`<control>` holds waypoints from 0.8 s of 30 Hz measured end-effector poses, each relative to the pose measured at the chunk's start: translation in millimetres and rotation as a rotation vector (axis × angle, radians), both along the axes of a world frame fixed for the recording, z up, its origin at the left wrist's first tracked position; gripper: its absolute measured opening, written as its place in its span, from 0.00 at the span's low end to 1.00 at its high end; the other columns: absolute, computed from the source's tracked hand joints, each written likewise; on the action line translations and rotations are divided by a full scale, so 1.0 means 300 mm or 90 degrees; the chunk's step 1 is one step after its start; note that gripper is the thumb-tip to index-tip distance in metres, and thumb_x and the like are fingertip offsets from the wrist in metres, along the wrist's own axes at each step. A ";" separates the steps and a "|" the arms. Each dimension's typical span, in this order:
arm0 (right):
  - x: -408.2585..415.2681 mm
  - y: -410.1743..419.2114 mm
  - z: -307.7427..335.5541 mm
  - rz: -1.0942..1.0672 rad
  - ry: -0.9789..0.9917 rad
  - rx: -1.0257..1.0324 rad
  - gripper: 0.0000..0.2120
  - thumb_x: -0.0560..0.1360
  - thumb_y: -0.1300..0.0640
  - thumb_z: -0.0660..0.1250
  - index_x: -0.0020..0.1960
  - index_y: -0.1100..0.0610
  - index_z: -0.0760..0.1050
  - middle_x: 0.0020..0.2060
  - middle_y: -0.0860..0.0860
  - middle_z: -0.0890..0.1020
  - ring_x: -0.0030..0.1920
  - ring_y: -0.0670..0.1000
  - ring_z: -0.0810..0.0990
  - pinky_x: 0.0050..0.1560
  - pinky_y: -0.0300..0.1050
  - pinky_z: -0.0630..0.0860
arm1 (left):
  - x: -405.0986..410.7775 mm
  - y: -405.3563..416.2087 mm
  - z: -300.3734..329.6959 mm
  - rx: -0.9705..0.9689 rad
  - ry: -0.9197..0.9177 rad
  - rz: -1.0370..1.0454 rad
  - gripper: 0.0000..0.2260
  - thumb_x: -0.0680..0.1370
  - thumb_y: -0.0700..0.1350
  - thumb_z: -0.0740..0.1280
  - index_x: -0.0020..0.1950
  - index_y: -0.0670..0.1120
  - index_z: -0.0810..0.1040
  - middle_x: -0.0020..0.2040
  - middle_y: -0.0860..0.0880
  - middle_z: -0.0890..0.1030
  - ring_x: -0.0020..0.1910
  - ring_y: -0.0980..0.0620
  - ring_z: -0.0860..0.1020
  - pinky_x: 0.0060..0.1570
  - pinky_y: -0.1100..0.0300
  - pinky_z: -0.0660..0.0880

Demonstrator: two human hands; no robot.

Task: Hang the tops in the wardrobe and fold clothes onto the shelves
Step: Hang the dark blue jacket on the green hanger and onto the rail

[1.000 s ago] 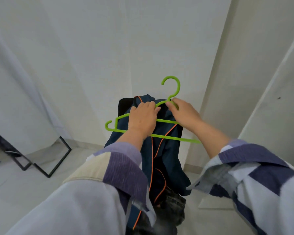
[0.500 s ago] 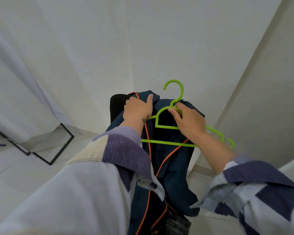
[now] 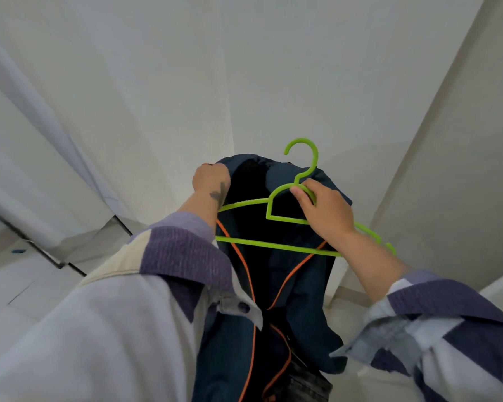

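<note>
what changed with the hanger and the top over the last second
The left hand left the lime green plastic hanger and now grips the collar edge of the dark navy top with orange piping, pulling it open. The hanger has swung so its far arm points right, behind the right wrist. The right hand still pinches the hanger below its hook.

Pale off-white walls [image 3: 163, 82] fill most of the view, meeting in a corner seam straight ahead. On the right a plain white panel [image 3: 462, 158] rises at a slant — flat, unmarked. Low on the left a black-framed mirror [image 3: 70, 250] leans on the light floor [image 3: 21, 288], near a small blue speck. The light is soft and even.
</note>
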State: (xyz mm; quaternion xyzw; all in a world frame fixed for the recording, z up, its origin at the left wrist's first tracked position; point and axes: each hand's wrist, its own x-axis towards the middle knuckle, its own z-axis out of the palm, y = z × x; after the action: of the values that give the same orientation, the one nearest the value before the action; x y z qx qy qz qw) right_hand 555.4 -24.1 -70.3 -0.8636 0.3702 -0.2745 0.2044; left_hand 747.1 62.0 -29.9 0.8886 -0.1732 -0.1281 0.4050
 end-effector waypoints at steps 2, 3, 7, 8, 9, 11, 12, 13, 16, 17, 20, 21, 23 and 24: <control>-0.015 0.025 0.028 0.002 0.004 -0.016 0.17 0.78 0.39 0.54 0.42 0.50 0.71 0.31 0.47 0.76 0.34 0.51 0.72 0.33 0.45 0.66 | -0.001 0.068 0.048 0.006 -0.003 -0.034 0.24 0.76 0.54 0.66 0.61 0.36 0.74 0.58 0.40 0.78 0.59 0.40 0.76 0.58 0.53 0.72; -0.022 0.040 0.043 0.002 0.003 -0.022 0.17 0.78 0.38 0.54 0.42 0.50 0.71 0.31 0.47 0.76 0.34 0.51 0.72 0.33 0.45 0.67 | 0.003 0.100 0.066 0.016 -0.011 -0.054 0.28 0.72 0.58 0.70 0.59 0.36 0.75 0.56 0.41 0.78 0.57 0.41 0.77 0.55 0.54 0.73; -0.050 0.118 0.101 0.010 -0.012 -0.045 0.18 0.78 0.38 0.54 0.42 0.51 0.72 0.29 0.47 0.76 0.34 0.51 0.73 0.32 0.45 0.68 | 0.013 0.243 0.134 0.144 -0.162 -0.106 0.24 0.72 0.54 0.72 0.61 0.39 0.75 0.59 0.41 0.78 0.59 0.40 0.76 0.54 0.54 0.72; -0.057 0.141 0.118 0.011 -0.012 -0.054 0.18 0.78 0.38 0.54 0.42 0.51 0.72 0.29 0.47 0.75 0.34 0.51 0.73 0.31 0.45 0.66 | 0.015 0.279 0.144 0.125 -0.195 -0.101 0.21 0.74 0.54 0.69 0.61 0.42 0.76 0.59 0.41 0.79 0.59 0.40 0.76 0.53 0.54 0.72; -0.065 0.163 0.136 0.010 -0.010 -0.064 0.18 0.78 0.38 0.54 0.42 0.51 0.72 0.29 0.47 0.75 0.34 0.51 0.74 0.31 0.44 0.65 | 0.010 0.316 0.156 0.101 -0.222 -0.090 0.17 0.76 0.52 0.66 0.60 0.44 0.77 0.58 0.41 0.79 0.58 0.40 0.76 0.51 0.55 0.71; -0.087 0.204 0.176 -0.002 -0.005 -0.083 0.18 0.78 0.38 0.54 0.42 0.50 0.71 0.30 0.47 0.75 0.35 0.53 0.74 0.31 0.44 0.65 | -0.004 0.389 0.175 0.059 -0.274 -0.062 0.11 0.79 0.50 0.62 0.57 0.46 0.77 0.55 0.42 0.79 0.55 0.40 0.77 0.47 0.55 0.69; -0.099 0.224 0.196 -0.014 -0.004 -0.091 0.18 0.78 0.38 0.54 0.42 0.50 0.71 0.31 0.48 0.76 0.36 0.54 0.75 0.33 0.44 0.66 | -0.011 0.427 0.183 0.049 -0.292 -0.060 0.11 0.80 0.49 0.61 0.55 0.46 0.77 0.54 0.42 0.79 0.54 0.40 0.77 0.45 0.55 0.68; -0.113 0.244 0.215 -0.031 -0.008 -0.098 0.18 0.78 0.37 0.54 0.43 0.50 0.71 0.32 0.49 0.77 0.38 0.56 0.75 0.34 0.45 0.66 | -0.018 0.464 0.193 0.039 -0.313 -0.061 0.10 0.80 0.49 0.60 0.54 0.46 0.77 0.53 0.42 0.79 0.53 0.39 0.77 0.44 0.55 0.68; -0.150 0.309 0.263 -0.080 -0.027 -0.128 0.18 0.78 0.38 0.54 0.42 0.51 0.69 0.34 0.52 0.77 0.40 0.60 0.76 0.36 0.47 0.67 | -0.037 0.565 0.211 0.026 -0.342 -0.074 0.11 0.80 0.48 0.59 0.54 0.46 0.78 0.52 0.41 0.79 0.51 0.39 0.77 0.42 0.55 0.68; -0.161 0.335 0.277 -0.093 -0.032 -0.139 0.18 0.78 0.38 0.54 0.42 0.51 0.69 0.35 0.53 0.77 0.41 0.61 0.76 0.37 0.47 0.68 | -0.049 0.595 0.217 0.023 -0.352 -0.079 0.11 0.80 0.49 0.58 0.55 0.47 0.78 0.52 0.41 0.78 0.52 0.39 0.77 0.43 0.55 0.68; -0.180 0.418 0.315 -0.108 -0.038 -0.159 0.18 0.78 0.38 0.53 0.41 0.51 0.68 0.37 0.56 0.79 0.42 0.62 0.77 0.38 0.48 0.69 | -0.096 0.677 0.236 0.030 -0.380 -0.067 0.13 0.81 0.50 0.57 0.58 0.48 0.77 0.55 0.41 0.74 0.54 0.39 0.75 0.47 0.52 0.70; -0.186 0.447 0.327 -0.107 -0.037 -0.164 0.18 0.78 0.38 0.53 0.41 0.51 0.67 0.37 0.56 0.79 0.42 0.62 0.77 0.38 0.48 0.69 | -0.110 0.704 0.240 0.036 -0.387 -0.057 0.13 0.81 0.49 0.57 0.59 0.48 0.76 0.55 0.41 0.72 0.55 0.39 0.74 0.48 0.50 0.71; -0.202 0.498 0.351 -0.104 -0.033 -0.171 0.18 0.78 0.38 0.53 0.40 0.51 0.66 0.37 0.56 0.79 0.41 0.62 0.77 0.37 0.47 0.68 | -0.131 0.757 0.247 0.050 -0.398 -0.035 0.13 0.81 0.47 0.56 0.61 0.49 0.76 0.56 0.42 0.71 0.55 0.39 0.73 0.50 0.49 0.70; -0.212 0.520 0.363 -0.103 -0.033 -0.172 0.18 0.78 0.38 0.53 0.39 0.51 0.66 0.37 0.55 0.79 0.41 0.62 0.77 0.37 0.47 0.69 | -0.140 0.784 0.251 0.055 -0.401 -0.023 0.13 0.80 0.45 0.56 0.62 0.49 0.75 0.57 0.42 0.70 0.56 0.40 0.73 0.50 0.49 0.70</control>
State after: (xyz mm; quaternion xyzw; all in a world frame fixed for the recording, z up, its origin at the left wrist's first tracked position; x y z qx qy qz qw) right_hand 491.7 132.0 38.7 -0.8432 0.3931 -0.3593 0.0729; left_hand 705.2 297.2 45.4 0.8978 -0.2999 0.1389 0.2911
